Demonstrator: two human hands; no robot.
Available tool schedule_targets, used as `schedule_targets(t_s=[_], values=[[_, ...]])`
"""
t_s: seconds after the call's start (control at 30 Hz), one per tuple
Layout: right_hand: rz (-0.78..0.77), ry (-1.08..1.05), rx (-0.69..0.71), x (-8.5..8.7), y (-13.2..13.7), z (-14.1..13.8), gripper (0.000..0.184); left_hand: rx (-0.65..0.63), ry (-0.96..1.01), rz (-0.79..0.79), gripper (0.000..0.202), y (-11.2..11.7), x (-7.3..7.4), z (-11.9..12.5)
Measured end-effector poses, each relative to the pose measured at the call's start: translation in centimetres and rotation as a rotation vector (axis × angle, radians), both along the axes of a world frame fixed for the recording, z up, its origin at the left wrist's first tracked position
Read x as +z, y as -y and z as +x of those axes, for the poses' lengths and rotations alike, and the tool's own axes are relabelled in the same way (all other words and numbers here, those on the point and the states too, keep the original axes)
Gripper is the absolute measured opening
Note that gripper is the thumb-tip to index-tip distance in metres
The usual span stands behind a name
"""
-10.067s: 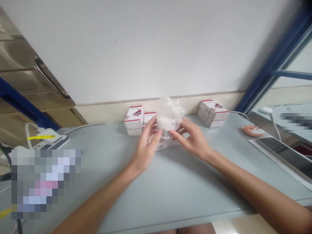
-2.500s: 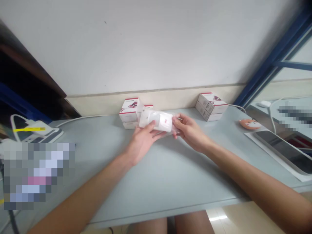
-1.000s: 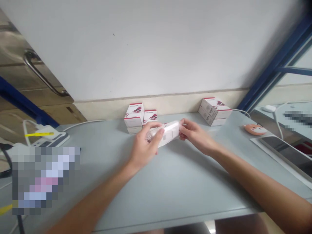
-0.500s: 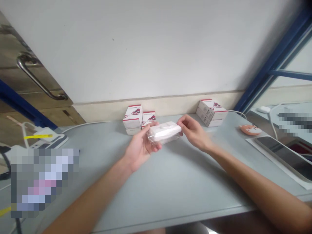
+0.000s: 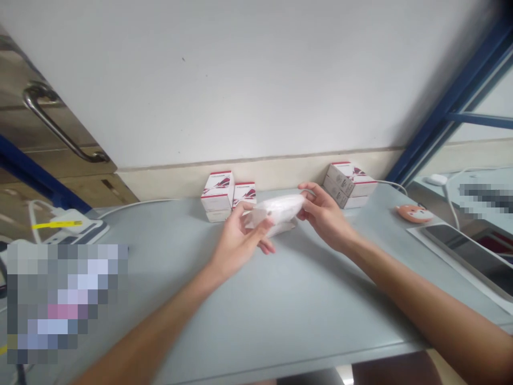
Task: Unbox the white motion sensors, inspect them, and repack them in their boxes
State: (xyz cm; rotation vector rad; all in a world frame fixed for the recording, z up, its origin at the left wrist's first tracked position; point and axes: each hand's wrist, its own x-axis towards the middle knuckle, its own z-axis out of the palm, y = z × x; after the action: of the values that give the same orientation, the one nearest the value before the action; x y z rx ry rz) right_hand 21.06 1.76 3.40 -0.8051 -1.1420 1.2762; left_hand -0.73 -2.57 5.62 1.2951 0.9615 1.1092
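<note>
Between my two hands, above the middle of the grey table (image 5: 256,315), is a white item in a clear plastic bag (image 5: 280,209); what the item is cannot be made out. My left hand (image 5: 239,235) grips the bag's left end, thumb across the front and fingers behind and below. At the other end, my right hand (image 5: 320,211) pinches the bag's edge between thumb and fingers. Behind the left hand stand white and red cartons (image 5: 217,192), partly covered by its fingers.
More white and red cartons (image 5: 352,184) are stacked near the wall at right. An orange-and-white mouse-shaped object (image 5: 414,213) and a dark flat device on a white sheet (image 5: 465,251) lie at the right. A power strip (image 5: 86,235) with cables is at left, beside a blurred-out area.
The bagged item has tilted, and its plastic looks looser. My left thumb has come over its front, and the right hand has shifted slightly right.
</note>
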Motion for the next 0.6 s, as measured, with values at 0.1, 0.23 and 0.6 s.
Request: schedule_targets(t_s=[0.1, 0.23, 0.6], values=[[0.093, 0.072, -0.017, 0.1, 0.4, 0.0, 0.035, 0.047, -0.07, 0.036, 0.054, -0.2, -0.1, -0.2], [0.28, 0.225, -0.08, 0.6, 1.4, -0.4, 0.025, -0.025, 0.042, -0.151, 0.056, -0.6, 0.2, -0.8], [0.81, 0.589, -0.398, -0.3, 1.6, -0.4, 0.032, -0.154, 0.434, -0.436, 0.029, -1.3, 1.2, -1.8]])
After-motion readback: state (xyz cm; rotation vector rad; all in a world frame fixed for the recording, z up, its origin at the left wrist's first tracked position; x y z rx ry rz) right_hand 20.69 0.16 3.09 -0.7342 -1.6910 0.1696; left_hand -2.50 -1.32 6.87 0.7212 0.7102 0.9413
